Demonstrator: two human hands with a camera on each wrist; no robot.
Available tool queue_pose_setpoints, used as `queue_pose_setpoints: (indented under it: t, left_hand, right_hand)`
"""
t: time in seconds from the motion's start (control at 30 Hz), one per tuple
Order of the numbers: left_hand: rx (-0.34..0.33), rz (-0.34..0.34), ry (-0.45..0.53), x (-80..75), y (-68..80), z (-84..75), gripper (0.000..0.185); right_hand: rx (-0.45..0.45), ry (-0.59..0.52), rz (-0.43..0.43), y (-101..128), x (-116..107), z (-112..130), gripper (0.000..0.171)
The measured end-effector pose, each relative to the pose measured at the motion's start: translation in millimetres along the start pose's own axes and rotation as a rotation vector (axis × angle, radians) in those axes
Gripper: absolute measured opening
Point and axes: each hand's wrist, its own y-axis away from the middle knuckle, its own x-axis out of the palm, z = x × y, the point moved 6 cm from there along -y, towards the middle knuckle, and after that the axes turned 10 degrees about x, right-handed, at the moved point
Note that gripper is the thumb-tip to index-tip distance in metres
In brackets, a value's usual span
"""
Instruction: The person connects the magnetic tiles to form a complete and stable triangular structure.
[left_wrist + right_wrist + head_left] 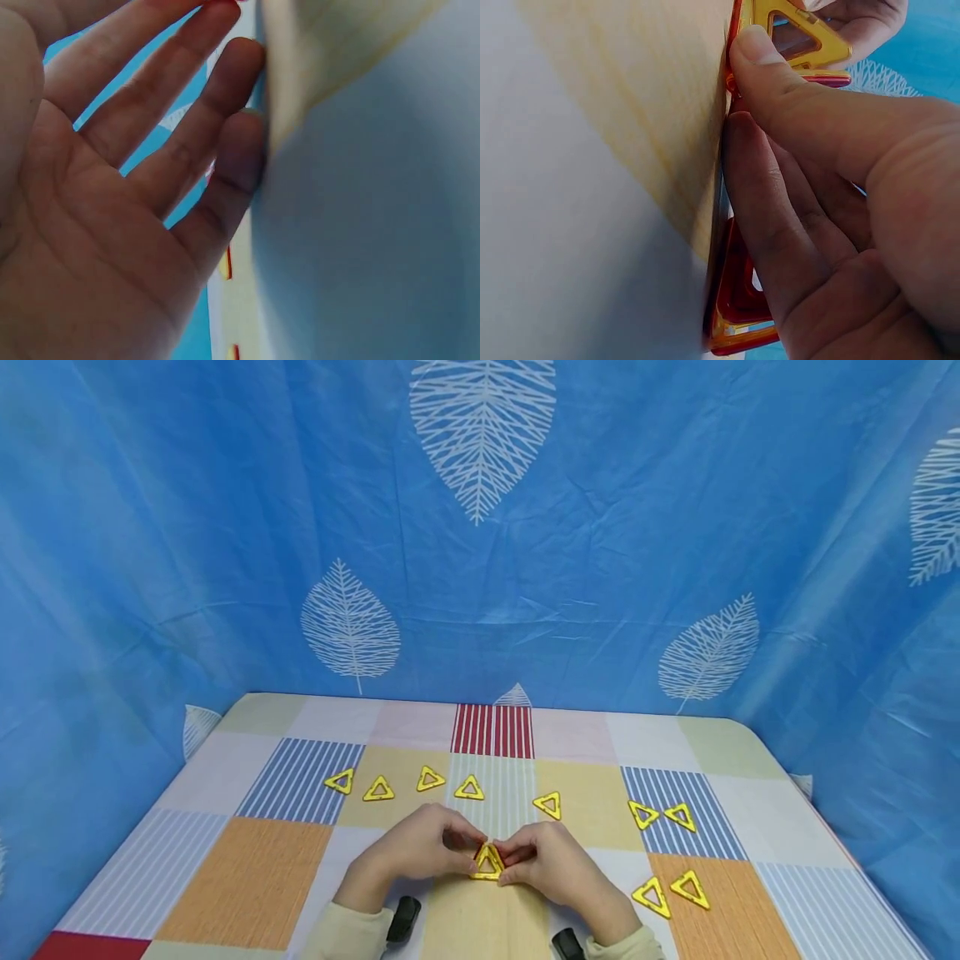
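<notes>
Clustered yellow triangular frames [488,876] are narrowly pinched by the left hand [423,847] and right hand [553,864]. Beyond them, loose triangles [469,796] are scattered.

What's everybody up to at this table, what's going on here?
A person pinches a small cluster of yellow translucent plastic triangular frames between the left hand and right hand, near the middle of the close side of a multicoloured patchwork tablecloth. How many frames are in the cluster is hard to tell. Nine loose yellow triangles lie apart from it, four toward the left and five toward the right.
</notes>
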Motion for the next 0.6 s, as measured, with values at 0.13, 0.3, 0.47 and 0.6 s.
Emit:
queue_pose_setpoints:
  t: [0.13, 0.3, 0.47, 0.6]
  left_hand:
    - [-0.023, -0.007, 0.004, 2.3, 0.9, 1.7, 0.024]
    - [-0.034, 0.003, -0.002, 3.8, 1.0, 2.7, 0.024]
    - [-0.045, 0.017, -0.009, 4.1, 1.0, 4.0, 0.024]
    - [-0.042, 0.02, -0.012, 4.6, 0.7, 5.0, 0.025]
  right_hand:
    - [-0.021, 0.019, -0.01, -0.3, 0.8, 1.4, 0.024]
    - [-0.011, 0.048, -0.002, -0.4, 0.7, 1.2, 0.025]
    - [-0.022, 0.066, 0.009, -1.1, 1.5, 2.1, 0.025]
    - [-0.039, 0.071, 0.005, -0.7, 1.1, 2.1, 0.023]
